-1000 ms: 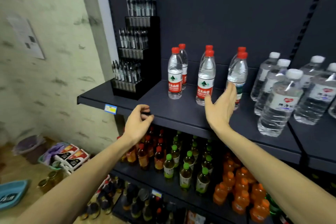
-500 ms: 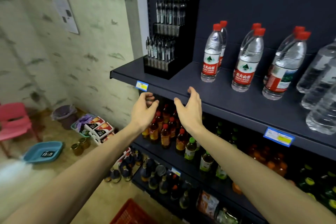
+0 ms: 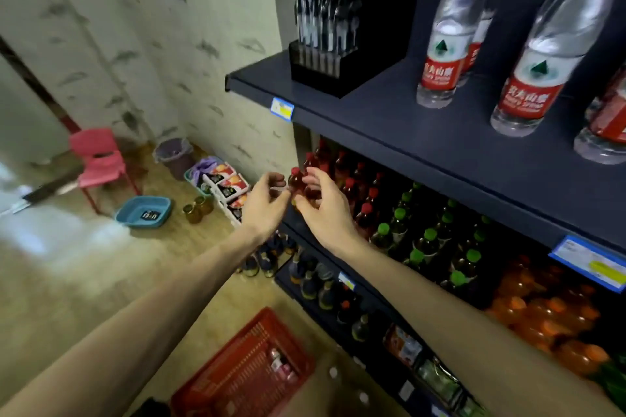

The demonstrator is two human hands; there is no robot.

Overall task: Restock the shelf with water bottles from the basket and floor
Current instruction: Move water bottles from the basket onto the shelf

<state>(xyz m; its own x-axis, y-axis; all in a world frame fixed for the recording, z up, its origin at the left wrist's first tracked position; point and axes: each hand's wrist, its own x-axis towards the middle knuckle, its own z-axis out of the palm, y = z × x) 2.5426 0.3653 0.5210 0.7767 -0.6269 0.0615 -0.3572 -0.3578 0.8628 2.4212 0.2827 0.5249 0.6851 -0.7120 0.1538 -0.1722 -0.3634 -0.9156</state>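
Red-capped water bottles (image 3: 442, 54) stand on the dark shelf (image 3: 389, 118) at the upper right. A red basket (image 3: 233, 379) sits on the floor at the bottom, holding at least one small bottle. White-capped bottles (image 3: 333, 372) lie on the floor beside it, blurred. My left hand (image 3: 264, 206) and my right hand (image 3: 325, 210) hang side by side below the shelf's front edge, in front of the row of red drink bottles. Both hands hold nothing and their fingers are apart and curled.
A black pen display (image 3: 325, 54) occupies the shelf's left end. Lower shelves hold red, green-capped and orange drink bottles (image 3: 426, 244). On the floor at left are a pink chair (image 3: 96, 162), a blue basin (image 3: 144, 211), a bin (image 3: 172, 156) and boxes (image 3: 227, 186).
Both hands have dropped from the water shelf's edge to below it. My view has turned down and left, bringing the red basket and floor into sight.
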